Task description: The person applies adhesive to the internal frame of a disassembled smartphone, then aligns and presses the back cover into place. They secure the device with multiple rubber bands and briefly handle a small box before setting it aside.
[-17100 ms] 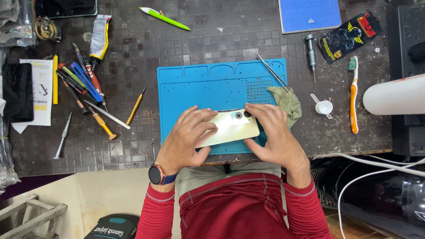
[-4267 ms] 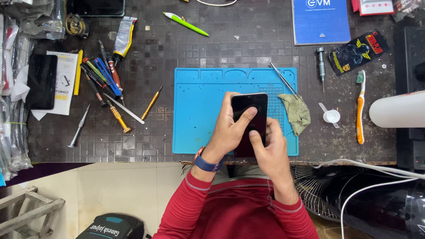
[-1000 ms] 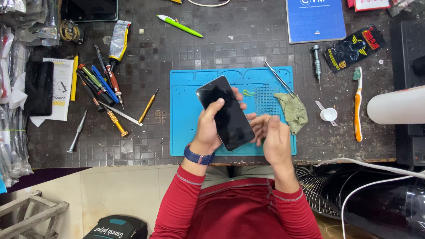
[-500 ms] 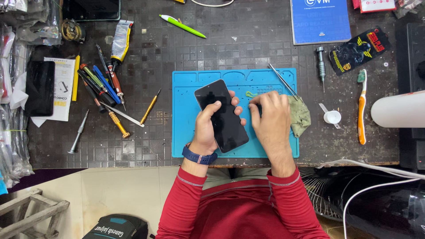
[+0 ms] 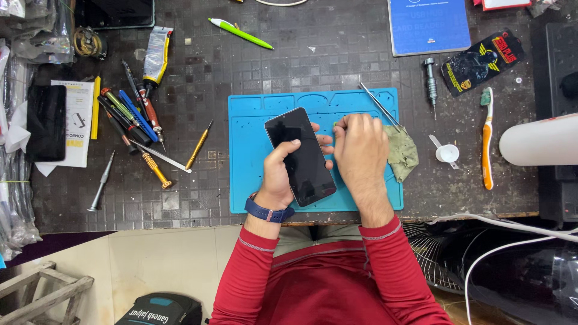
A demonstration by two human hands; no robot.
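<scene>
Place: I read this as a phone repair workbench, a small workshop.
Work surface: a blue repair mat (image 5: pixel 253 150) on a dark tiled tabletop (image 5: pixel 301 66).
Tools: a scatter of small screwdrivers (image 5: pixel 129 114), tweezers (image 5: pixel 380 107), a glue tube (image 5: pixel 156 55) (all loose, none racked).
Stock: a spare dark phone (image 5: pixel 45 122) lying at the left edge.
Cleaning kit: a toothbrush (image 5: pixel 486 141) and a rag (image 5: pixel 402 151).

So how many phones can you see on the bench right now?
2: a dark-screened phone held in the left hand over the blue mat, and another black phone at the bench's left edge. Others may be hidden.
</scene>
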